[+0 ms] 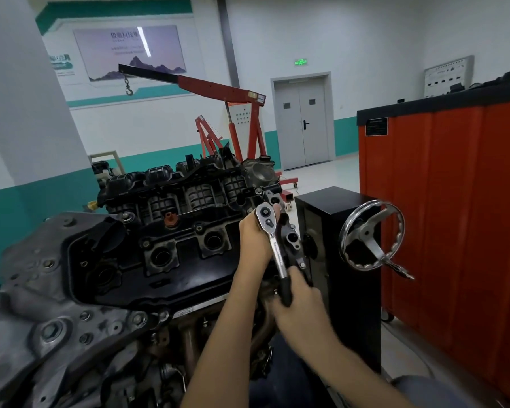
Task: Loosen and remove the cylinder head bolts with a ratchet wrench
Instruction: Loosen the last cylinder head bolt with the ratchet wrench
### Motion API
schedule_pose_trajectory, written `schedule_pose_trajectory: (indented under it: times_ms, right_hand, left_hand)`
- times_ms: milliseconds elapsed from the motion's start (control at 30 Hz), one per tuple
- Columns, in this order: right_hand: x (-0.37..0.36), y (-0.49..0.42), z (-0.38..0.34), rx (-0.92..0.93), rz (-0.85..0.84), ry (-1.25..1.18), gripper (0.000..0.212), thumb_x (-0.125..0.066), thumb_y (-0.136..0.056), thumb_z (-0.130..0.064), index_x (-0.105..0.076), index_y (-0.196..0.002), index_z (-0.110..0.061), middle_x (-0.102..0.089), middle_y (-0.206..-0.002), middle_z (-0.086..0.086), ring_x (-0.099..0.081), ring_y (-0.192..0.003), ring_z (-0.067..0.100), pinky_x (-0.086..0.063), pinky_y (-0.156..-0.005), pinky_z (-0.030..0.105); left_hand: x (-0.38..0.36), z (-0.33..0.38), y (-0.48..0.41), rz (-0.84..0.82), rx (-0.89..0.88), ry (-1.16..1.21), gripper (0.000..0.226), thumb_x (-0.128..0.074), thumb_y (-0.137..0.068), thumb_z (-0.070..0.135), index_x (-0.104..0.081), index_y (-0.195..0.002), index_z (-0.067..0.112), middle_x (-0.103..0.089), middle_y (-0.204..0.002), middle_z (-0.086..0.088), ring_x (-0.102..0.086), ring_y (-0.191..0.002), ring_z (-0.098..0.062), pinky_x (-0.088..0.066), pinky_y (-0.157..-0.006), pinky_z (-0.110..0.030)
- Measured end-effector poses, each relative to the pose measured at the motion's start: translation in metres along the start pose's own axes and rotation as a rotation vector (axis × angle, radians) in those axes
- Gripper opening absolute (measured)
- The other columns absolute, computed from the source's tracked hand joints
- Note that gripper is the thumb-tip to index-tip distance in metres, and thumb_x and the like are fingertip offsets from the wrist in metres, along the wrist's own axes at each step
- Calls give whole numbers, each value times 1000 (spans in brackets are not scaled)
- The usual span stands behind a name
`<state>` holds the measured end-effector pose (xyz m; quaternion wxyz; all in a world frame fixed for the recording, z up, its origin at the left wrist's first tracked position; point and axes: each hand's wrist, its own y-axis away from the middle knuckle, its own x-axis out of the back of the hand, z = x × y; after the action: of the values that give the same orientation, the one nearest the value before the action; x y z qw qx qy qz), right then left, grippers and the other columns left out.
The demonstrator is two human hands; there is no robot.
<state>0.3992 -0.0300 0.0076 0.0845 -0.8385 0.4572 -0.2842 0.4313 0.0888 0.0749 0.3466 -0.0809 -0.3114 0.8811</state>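
- Grips the black handle of the ratchet wrench (277, 251) with the right hand (301, 301), fingers curled tight round it at the tool's near end.
- Cups the chrome ratchet head with the left hand (253, 237), fingers wrapped beneath it, one fingertip showing at its far edge.
- Wrench at the right end of the engine (159, 231), head far, handle near.
- Bolt under the ratchet head out of sight; cannot tell how the socket sits.
- Just right of the engine: a black stand (351, 290) carrying a chrome handwheel (365, 234).
- Farther right: a red cabinet (454, 201).
- Far behind: a red engine hoist (218, 86) and a grey double door (302, 125).
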Motion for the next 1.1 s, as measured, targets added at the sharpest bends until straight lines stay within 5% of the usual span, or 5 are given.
schedule_pose_trajectory:
  times_ms: [200, 433, 567, 800, 1100]
  right_hand:
    - [27, -13, 7, 68, -99, 141, 21, -57, -82, -5, -46, -94, -19, -50, -66, 0, -48, -50, 9, -43, -45, 25]
    - [135, -93, -1, 375, -171, 1024, 20, -51, -92, -20, -45, -110, -15, -56, -80, -1, -56, -71, 18, -38, -58, 23]
    - [106, -66, 7, 309, -69, 882, 17, -54, -90, -19, -40, -100, -21, -51, -72, -6, -50, -62, 14, -32, -52, 19]
    - [-9, 0, 3, 7, 7, -82, 17, -56, -85, -6, -47, -96, -16, -50, -63, 1, -49, -46, 5, -36, -42, 16]
    - [98, -52, 19, 191, -216, 531, 20, -57, -88, -9, -48, -99, -22, -51, -67, -5, -52, -51, 5, -35, -45, 14]
  left_hand:
    - [14, 0, -5, -124, -1, -47, 56, -62, -94, 20, -39, -45, 33, -35, -46, 15, -30, -49, -1, -29, -53, -18]
    - [13, 2, -7, -146, -62, -141, 40, -56, -88, 1, -66, -68, 35, -63, -61, 16, -52, -60, 7, -39, -60, -11]
    - [10, -5, -3, -39, -49, -68, 44, -51, -89, -1, -65, -65, 33, -56, -61, 13, -48, -57, 4, -38, -60, -18]
    - [0, -10, -4, 11, -79, -76, 55, -56, -90, -3, -35, -51, 29, -38, -45, 14, -31, -49, 0, -28, -53, -16]
    - [9, -3, -13, -144, -36, -156, 48, -56, -88, 0, -62, -54, 33, -59, -59, 12, -50, -62, -2, -43, -65, -22]
